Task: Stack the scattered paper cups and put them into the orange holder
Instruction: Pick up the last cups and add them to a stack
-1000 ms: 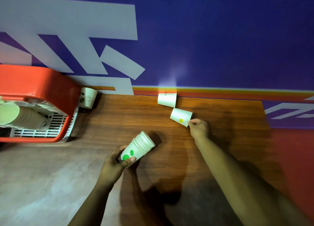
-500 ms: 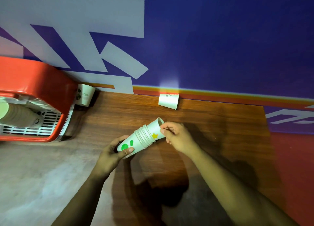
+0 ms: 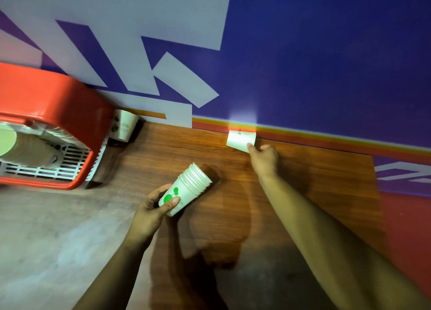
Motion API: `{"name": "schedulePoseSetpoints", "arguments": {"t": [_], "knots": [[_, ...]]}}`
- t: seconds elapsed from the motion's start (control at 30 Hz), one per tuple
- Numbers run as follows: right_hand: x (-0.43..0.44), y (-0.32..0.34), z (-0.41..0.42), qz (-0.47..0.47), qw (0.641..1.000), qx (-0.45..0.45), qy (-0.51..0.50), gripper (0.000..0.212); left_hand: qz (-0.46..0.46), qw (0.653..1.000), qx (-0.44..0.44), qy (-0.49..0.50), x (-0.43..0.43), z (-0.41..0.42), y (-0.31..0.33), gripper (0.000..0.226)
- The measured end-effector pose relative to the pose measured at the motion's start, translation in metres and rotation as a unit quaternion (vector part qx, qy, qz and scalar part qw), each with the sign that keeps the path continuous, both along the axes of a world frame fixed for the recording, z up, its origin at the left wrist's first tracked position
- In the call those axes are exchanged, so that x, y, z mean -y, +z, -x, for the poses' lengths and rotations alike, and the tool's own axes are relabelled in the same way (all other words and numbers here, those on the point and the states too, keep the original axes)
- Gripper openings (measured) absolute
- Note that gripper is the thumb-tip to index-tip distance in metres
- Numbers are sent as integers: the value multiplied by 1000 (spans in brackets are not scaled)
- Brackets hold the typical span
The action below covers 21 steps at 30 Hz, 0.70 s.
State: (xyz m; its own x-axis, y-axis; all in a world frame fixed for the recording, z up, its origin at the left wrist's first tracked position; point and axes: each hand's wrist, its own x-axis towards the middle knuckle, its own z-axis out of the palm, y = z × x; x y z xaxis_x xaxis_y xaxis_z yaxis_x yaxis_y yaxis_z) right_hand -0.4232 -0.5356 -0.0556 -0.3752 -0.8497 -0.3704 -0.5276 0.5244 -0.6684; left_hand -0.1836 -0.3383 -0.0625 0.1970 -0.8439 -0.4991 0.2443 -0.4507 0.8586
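— Stack of paper cups (image 3: pixel 190 184): white, green-printed, nested rims ridged, tilted with mouths toward the wall (image 3: pixel 326 53), base gripped by the left hand (image 3: pixel 151 208) above the wood-grain table (image 3: pixel 314 181).
— And the right hand (image 3: pixel 263 159)?
— Fingertip on a lone cup (image 3: pixel 240 139) lying sideways against the wall; grip unclear. Orange holder (image 3: pixel 58 95) sits far left.

1 head-worn view looks down, close over wooden surface (image 3: pixel 303 169), facing blue wall (image 3: pixel 326 53).
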Motion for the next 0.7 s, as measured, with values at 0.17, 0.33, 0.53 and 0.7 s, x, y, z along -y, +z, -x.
{"name": "schedulePoseSetpoints", "arguments": {"t": [0.17,0.33,0.53,0.7], "knots": [[29,-28,5,-35,999,8,-31,37,-3,999,-4,32,-5,-8,-3,37],[20,-34,-2,-25,996,72,-42,26,-10,999,3,53,-13,-22,-6,35],[-23,18,-52,24,970,148,190,16,2,997,23,73,-13,-46,-11,36],[-52,48,-101,5,913,174,369,20,32,999,14,36,-14,-68,-17,44]]}}
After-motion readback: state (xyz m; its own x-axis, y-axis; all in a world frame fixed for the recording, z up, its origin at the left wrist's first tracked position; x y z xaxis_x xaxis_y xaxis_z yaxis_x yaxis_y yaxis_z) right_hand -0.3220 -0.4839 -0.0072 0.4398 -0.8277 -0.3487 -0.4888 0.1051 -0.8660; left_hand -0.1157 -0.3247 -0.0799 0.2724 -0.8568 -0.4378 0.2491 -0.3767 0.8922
